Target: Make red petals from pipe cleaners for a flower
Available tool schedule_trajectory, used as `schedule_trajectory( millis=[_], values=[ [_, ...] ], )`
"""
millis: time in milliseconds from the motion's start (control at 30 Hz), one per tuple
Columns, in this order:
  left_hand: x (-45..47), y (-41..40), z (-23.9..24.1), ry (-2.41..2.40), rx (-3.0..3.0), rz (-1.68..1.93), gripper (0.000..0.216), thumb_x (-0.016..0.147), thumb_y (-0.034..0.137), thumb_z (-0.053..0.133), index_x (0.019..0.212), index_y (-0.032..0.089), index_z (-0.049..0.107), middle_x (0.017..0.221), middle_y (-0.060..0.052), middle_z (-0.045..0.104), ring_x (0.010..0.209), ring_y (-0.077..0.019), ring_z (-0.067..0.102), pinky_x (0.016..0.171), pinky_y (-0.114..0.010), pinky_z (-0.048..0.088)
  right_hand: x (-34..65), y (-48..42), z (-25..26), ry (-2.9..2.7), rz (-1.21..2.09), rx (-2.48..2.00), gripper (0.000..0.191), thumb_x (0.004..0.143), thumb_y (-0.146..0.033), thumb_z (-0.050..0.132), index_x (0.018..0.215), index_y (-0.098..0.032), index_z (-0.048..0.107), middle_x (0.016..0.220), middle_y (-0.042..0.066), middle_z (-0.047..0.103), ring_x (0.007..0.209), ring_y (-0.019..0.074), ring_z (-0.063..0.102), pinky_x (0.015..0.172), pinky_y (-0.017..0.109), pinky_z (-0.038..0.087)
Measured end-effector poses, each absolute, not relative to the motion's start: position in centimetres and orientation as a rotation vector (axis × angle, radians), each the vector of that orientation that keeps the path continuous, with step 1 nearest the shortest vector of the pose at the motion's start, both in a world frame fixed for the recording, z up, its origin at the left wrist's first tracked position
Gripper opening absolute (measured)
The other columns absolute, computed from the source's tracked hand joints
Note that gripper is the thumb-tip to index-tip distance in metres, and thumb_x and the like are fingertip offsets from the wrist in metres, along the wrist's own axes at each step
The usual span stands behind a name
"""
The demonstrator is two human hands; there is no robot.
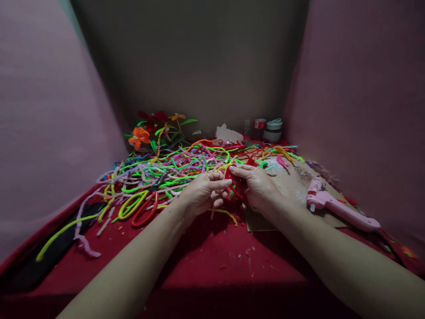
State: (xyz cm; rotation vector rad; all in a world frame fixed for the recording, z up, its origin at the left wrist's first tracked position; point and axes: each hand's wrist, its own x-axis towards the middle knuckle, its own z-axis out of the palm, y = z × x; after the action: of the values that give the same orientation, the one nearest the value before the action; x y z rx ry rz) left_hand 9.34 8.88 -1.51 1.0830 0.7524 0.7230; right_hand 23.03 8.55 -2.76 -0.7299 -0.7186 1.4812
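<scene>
Between my two hands is a piece made of bent red pipe cleaner (236,187), held above the front part of the table. My left hand (201,191) pinches its left side with thumb and fingertips. From the right, my right hand (260,185) grips its upper edge between thumb and forefinger. The fingers hide much of its shape. Left of my left hand lie scissors (155,203) with dark blades, partly among loose pipe cleaners (179,166) in green, pink, lilac and yellow.
A pink glue gun (345,213) rests at the right on a cardboard sheet (292,195). Pipe-cleaner flowers, one orange (139,138), stand back left. A lidded cup (273,130) and a red-labelled bottle (259,128) are behind. Red cloth (212,261) covers the table; pink sheets flank both sides.
</scene>
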Motion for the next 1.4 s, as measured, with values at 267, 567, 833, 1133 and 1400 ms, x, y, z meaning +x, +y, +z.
schedule_trajectory(
  millis=[267,567,833,1133,1400],
  values=[
    [9.2,9.0,-1.5,0.672,1.146,0.713,0.016,0.074,0.024,0.064,0.082,0.014,0.053,0.062,0.001,0.060,0.040,-0.0072,0.054,0.033,-0.016,0.044,23.2,8.4,-2.3,-0.725,1.456,-0.768,0.012,0.055,-0.013,0.071,0.056,-0.014,0.059,0.052,-0.002,0.058,0.048,0.0097,0.050,0.049,0.024,0.041],
    [8.3,9.5,-0.7,0.811,1.282,0.804,0.016,0.074,0.027,0.062,0.072,0.014,0.053,0.058,0.002,0.058,0.037,-0.0062,0.051,0.031,-0.016,0.040,23.5,8.0,-1.7,-0.937,1.371,-0.889,0.014,0.060,-0.024,0.069,0.056,-0.015,0.060,0.051,-0.001,0.058,0.047,0.0085,0.048,0.045,0.022,0.035],
    [7.5,10.1,-0.3,0.841,1.338,1.011,0.013,0.069,0.022,0.063,0.071,0.014,0.052,0.059,0.002,0.059,0.040,-0.0066,0.052,0.039,-0.018,0.042,23.4,7.4,-1.9,-1.326,1.493,-0.895,0.015,0.067,-0.027,0.062,0.058,-0.015,0.058,0.049,-0.002,0.055,0.038,0.0064,0.042,0.038,0.021,0.028],
    [8.5,9.1,-0.1,0.997,1.585,1.030,0.006,0.069,0.018,0.055,0.074,0.017,0.053,0.048,0.005,0.055,0.030,-0.0078,0.046,0.029,-0.017,0.032,23.0,7.3,-1.4,-1.057,1.203,-0.705,0.019,0.068,-0.030,0.067,0.074,-0.017,0.054,0.063,-0.001,0.063,0.053,0.0103,0.058,0.052,0.024,0.047],
    [8.9,8.7,-0.3,0.968,1.632,1.009,0.019,0.073,0.021,0.055,0.091,0.017,0.056,0.051,0.005,0.057,0.032,-0.0088,0.050,0.029,-0.016,0.035,22.7,7.1,-1.8,-1.196,1.071,-0.818,0.013,0.069,-0.029,0.065,0.068,-0.017,0.059,0.058,-0.002,0.060,0.052,0.0108,0.054,0.053,0.025,0.044]
  ],
)
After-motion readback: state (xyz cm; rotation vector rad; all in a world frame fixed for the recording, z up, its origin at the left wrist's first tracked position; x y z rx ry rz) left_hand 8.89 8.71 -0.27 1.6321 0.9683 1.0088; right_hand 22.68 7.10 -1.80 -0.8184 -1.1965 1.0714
